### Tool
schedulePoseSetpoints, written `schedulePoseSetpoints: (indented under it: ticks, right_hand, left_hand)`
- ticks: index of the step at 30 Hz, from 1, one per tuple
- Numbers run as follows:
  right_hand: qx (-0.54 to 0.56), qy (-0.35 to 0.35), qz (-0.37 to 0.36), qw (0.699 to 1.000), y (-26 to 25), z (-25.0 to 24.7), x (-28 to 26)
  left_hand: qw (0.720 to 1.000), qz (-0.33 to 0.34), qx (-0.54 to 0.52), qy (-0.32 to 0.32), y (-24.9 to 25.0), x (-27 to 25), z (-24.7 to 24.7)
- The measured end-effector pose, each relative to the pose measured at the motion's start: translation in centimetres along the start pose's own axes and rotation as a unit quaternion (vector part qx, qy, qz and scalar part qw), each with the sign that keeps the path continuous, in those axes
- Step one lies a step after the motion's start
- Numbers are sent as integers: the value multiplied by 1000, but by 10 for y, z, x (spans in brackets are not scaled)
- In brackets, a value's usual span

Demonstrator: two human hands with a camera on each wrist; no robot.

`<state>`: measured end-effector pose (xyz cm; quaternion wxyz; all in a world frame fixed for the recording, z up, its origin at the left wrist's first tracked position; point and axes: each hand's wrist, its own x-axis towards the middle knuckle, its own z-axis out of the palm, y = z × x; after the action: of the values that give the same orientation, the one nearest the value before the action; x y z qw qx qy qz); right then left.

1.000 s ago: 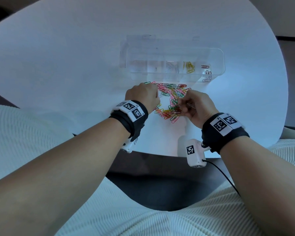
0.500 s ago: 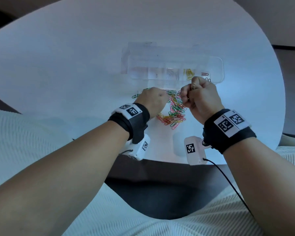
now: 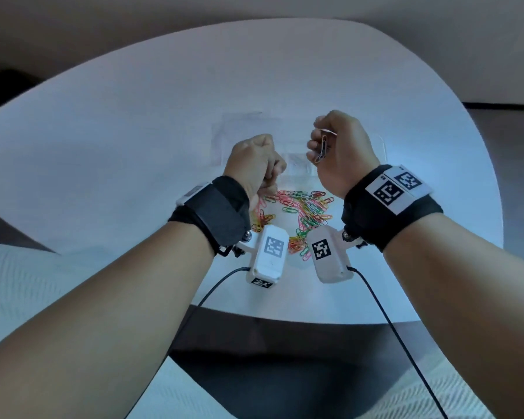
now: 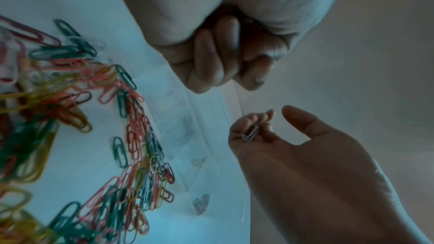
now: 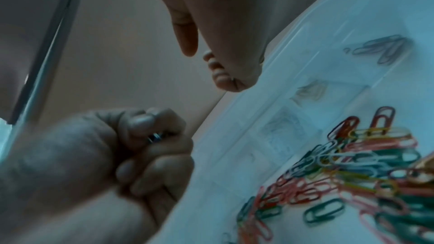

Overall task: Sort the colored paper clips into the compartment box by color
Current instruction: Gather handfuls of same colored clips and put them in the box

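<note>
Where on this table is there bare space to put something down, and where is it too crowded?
Bare: the wide stretch of table left of the compartment box, and the far side beyond it. Crowded: the paper clip pile between box and near edge, with the left hand and right hand raised above it.

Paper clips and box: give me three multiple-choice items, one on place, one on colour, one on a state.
1. The loose clip pile lies: A in the compartment box; B on the table, on the person's side of the box; C on the lap.
2. The end-compartment clips are: A dark grey; B pink; C green.
3. The right hand is: A flat on the table; B raised, pinching held clips; C an empty fist.
B: the pile sits before the box. A: the right wrist view shows them. B: fingers pinch clips in mid-air.
</note>
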<state>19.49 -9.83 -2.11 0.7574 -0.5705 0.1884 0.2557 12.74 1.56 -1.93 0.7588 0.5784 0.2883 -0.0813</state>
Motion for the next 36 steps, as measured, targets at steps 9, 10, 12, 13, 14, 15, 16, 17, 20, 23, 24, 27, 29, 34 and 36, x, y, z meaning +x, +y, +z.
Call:
schedulePoseSetpoints:
  ticks: [9,10,12,13,14,15,16,17,20,23,24,27,29,34,36]
  right_hand:
    - [-161,-21,-57,985,5,-12,3]
    - [-158,-6,-76,984,4,-15,0]
    - [-148,21,-104,983,4,-25,-7]
    - [-148,34,-118,981,5,-29,-11]
    - [-155,45,-136,977,6,-35,-15]
    - [-173,53,-158,971,8,-40,-20]
    - [-201,53,-179,962,10,-45,-24]
    - [-236,47,-193,951,13,-50,-28]
    - [-372,19,-177,911,22,-61,-39]
    - [-508,2,-133,851,31,-64,-36]
    - [-550,-5,-134,824,35,-64,-33]
    - [-629,-6,-178,757,48,-62,-25]
    - [-643,3,-187,742,57,-60,-21]
    - [-685,9,-189,703,66,-60,-16]
    - [-685,8,-180,706,66,-63,-15]
  left_hand:
    - [997,-19,57,55,5,20,19]
    - [997,-17,64,51,4,22,23]
    - [996,-13,74,45,2,29,29]
    - [996,-11,83,43,0,32,31]
    - [994,-13,96,39,-1,34,32]
    - [993,-14,110,33,-2,34,33]
    - [993,-13,117,22,-2,33,33]
    - [992,-6,122,7,-2,31,34]
    - [976,64,207,-21,-6,23,31]
    - [949,178,261,5,-9,4,27]
    - [942,201,267,10,-10,-4,25]
    - [930,194,312,-10,-16,-20,19]
    - [906,161,391,-24,-23,-20,13]
    - [797,154,582,-38,-46,-5,3]
    - [769,182,611,-45,-53,2,3]
